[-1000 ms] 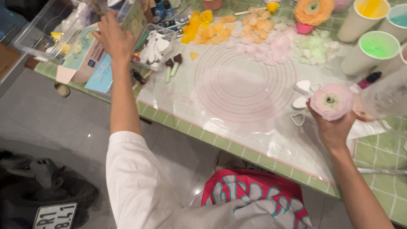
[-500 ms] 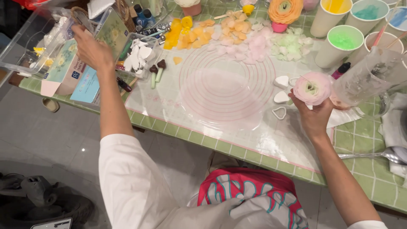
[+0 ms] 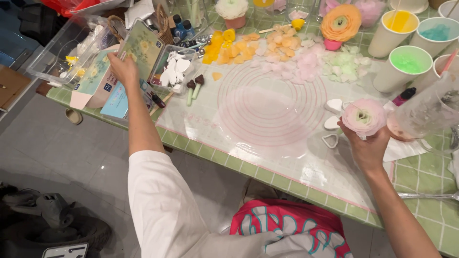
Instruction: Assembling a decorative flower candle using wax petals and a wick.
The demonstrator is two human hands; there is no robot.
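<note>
Reaching far out to the side, the left hand [image 3: 123, 68] closes on the lower edge of a flat flowered packet [image 3: 142, 47], which stands tilted against the clutter at the left end of the green tiled table [image 3: 420, 177]. The fingers wrap the packet's near edge, and the arm is stretched almost straight. The right hand [image 3: 367, 145] grips the underside of a pale pink flower [image 3: 364, 117], bloom upward, held just above the table's right side, beside two small heart-shaped cutters [image 3: 332, 123].

The packet sits just beside a clear plastic tray [image 3: 172, 71] of white cut-out pieces and over a light blue packet [image 3: 114, 101]. A clear plastic box [image 3: 52, 57] lies further left. Doing this well probably means lifting the packet straight up and clear before swinging it in, since its corner is close to the tray rim and a sideways drag could tip the white pieces out. A firmer pinch nearer the packet's middle would likely stop it flopping.

The flower looks delicate, with thin layered petals, so the right hand should keep its hold low, away from the petals, and hold steady while attention is on the left. The round-ringed clear mat [image 3: 272, 112] in the middle is bare and seems the safest landing place. Loose orange and pink petals [image 3: 267, 52] lie along its far edge, and paper cups of coloured powder [image 3: 406, 64] stand near the flower, so wide elbow swings are best avoided.
</note>
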